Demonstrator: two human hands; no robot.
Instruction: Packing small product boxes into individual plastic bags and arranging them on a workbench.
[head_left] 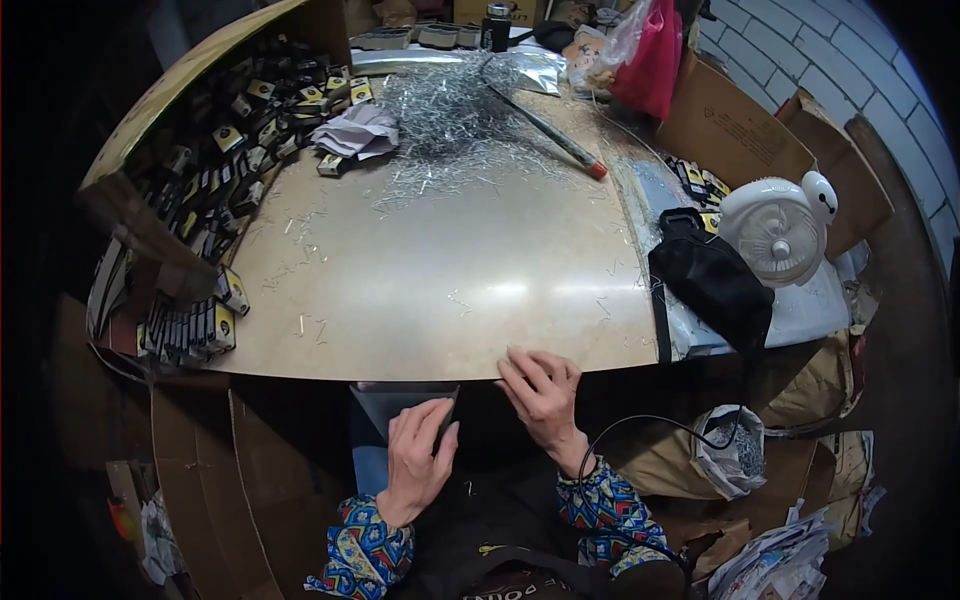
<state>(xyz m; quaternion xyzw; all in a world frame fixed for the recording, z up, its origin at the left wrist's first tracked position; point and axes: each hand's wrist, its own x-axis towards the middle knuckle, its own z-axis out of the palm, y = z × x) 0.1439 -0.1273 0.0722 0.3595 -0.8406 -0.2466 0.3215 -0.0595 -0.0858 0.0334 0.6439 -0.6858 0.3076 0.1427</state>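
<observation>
- Far left: we log a cardboard carton (120, 105) massed with small boxes (226, 137), some lying at odd angles; a tight row of boxes (200, 328) stands by the near corner. We judge this the part already done, though we cannot see inside the boxes.
- Next along: crumpled paper (358, 132) lies beside the heap, partly over a small box.
- Below the front edge: a grey tray-like piece (375, 400); its depth is hidden from us.
- Left hand (418, 458): just in front of the grey piece, fingers curved, thumb apart from them; we see nothing held.
- Centre back: a big tangled wire heap (440, 115) on the tabletop (400, 250). By our reading, this is the bulk of what is left.
- Centre front: a few bent wire pieces (458, 302) lie scattered, well apart from the heap and near the edge.
- Right hand (541, 392): fingertips touch the tabletop's front edge; whether they pinch anything, we cannot tell.
- Right of the heap: a dark rod (555, 140) with a red tip leans out of the wire.
- Far right: black pouch (710, 280), then a white fan (778, 240); below them, a paper sack (712, 440) holds more wire, so we count that as left too.
</observation>
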